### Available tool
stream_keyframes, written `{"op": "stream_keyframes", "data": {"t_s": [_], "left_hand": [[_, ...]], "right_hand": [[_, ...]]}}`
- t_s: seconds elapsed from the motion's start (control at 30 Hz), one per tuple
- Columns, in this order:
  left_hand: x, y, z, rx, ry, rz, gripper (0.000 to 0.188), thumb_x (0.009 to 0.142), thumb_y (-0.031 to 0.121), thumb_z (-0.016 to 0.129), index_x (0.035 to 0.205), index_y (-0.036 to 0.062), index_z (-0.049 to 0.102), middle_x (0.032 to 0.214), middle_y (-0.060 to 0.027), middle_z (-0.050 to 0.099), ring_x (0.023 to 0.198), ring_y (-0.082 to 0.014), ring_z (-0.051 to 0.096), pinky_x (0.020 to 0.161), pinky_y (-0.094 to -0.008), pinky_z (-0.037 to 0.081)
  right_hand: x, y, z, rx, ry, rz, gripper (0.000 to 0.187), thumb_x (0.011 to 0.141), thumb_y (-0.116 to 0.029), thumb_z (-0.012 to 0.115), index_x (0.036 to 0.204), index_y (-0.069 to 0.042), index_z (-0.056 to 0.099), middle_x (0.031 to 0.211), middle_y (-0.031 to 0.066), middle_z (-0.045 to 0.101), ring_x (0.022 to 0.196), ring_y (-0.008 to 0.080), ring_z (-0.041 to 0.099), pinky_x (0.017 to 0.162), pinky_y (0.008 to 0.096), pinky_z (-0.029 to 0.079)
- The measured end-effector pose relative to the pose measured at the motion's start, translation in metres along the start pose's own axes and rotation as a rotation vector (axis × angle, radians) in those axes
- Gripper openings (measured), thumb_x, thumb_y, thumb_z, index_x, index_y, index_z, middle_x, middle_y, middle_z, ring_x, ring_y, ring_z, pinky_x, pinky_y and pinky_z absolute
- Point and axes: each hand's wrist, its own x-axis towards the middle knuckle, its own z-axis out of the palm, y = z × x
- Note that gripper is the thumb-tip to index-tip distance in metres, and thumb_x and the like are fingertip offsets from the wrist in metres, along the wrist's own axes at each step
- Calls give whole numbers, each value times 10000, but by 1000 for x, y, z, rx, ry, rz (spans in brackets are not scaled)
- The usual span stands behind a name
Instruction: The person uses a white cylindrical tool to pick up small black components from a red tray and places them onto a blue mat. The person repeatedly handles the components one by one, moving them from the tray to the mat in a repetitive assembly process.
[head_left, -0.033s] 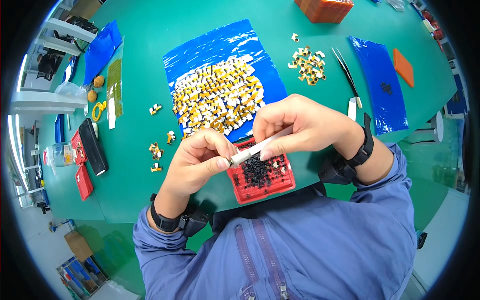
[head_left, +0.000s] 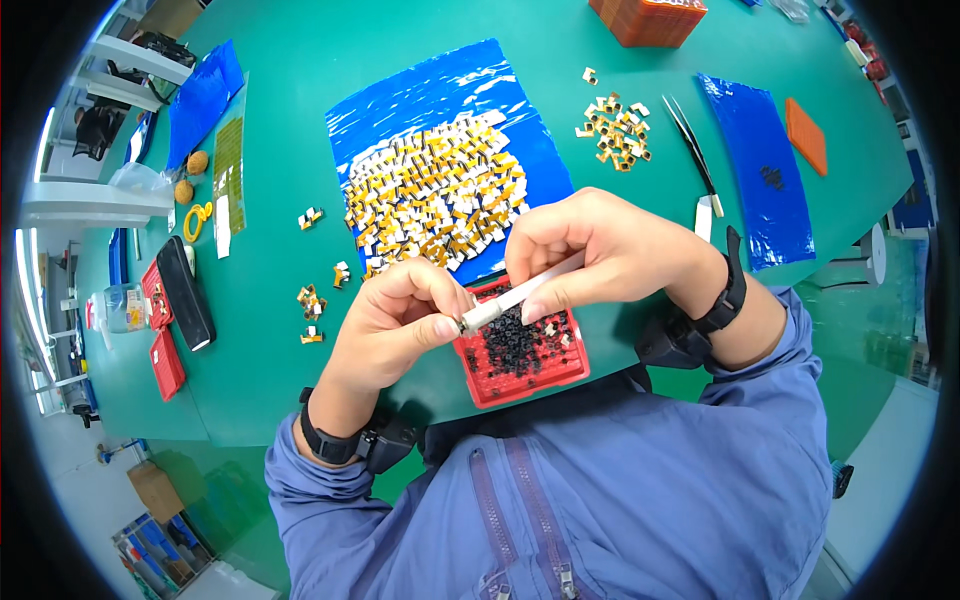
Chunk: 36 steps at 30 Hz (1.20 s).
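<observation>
Left hand point(head_left: 390, 320) pinches a small part point(head_left: 464, 325) above the left edge of the red tray point(head_left: 530, 393), near the table's point(head_left: 270, 340) near edge; right hand point(head_left: 610, 250) pinches a white stick point(head_left: 515, 295).

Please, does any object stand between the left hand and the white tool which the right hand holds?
Nothing visible does: the white tool, held by the right hand, has its lower-left end at the left hand. The red tray lies beneath, not between.

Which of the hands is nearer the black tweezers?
Right. The right hand is to the lower left of the tweezers; the left hand is farther left and lower.
</observation>
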Motion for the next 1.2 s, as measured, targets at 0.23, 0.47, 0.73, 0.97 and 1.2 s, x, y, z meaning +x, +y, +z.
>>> {"op": "stream_keyframes", "data": {"t_s": [0.23, 0.47, 0.73, 0.97, 1.2], "left_hand": [[0, 2, 3, -8, -35, 7, 91, 844, 18, 630, 866, 22, 542, 850, -60, 582, 846, -160, 575, 740, -295, 461], [1, 0, 5, 39, -65, 8, 100, 837, -7, 626, 862, 15, 531, 836, -75, 576, 830, -169, 572, 732, -297, 457], [-3, 4, 10, 118, -51, -45, 90, 837, -41, 608, 870, -1, 535, 857, -92, 598, 822, -167, 584, 720, -288, 467], [1, 7, 12, 484, -62, 78, 126, 744, -102, 654, 796, 2, 605, 805, -98, 643, 795, -195, 629, 731, -311, 494], [6, 13, 13, 920, -121, 422, 139, 650, -56, 697, 737, 30, 632, 780, -74, 672, 717, -221, 656, 616, -303, 511]], "right_hand": [[-1, -1, -2, -2, -39, 5, 179, 899, -175, 597, 851, -3, 614, 660, 10, 603, 568, 49, 516, 498, 222, 391], [-1, 3, -3, -29, -51, -1, 186, 876, -194, 635, 828, -15, 634, 633, 7, 604, 549, 50, 509, 487, 225, 390], [-3, -1, -9, -62, -126, 74, 150, 816, -133, 702, 823, 3, 639, 678, 31, 627, 589, 69, 575, 513, 224, 431], [-2, 1, -19, -185, -14, 29, 164, 797, -137, 722, 815, -6, 625, 654, 7, 607, 581, 44, 540, 506, 205, 405], [-1, 6, -18, -122, 89, 69, 212, 806, -200, 708, 792, -13, 611, 622, -7, 565, 572, 41, 478, 504, 212, 373]]}}
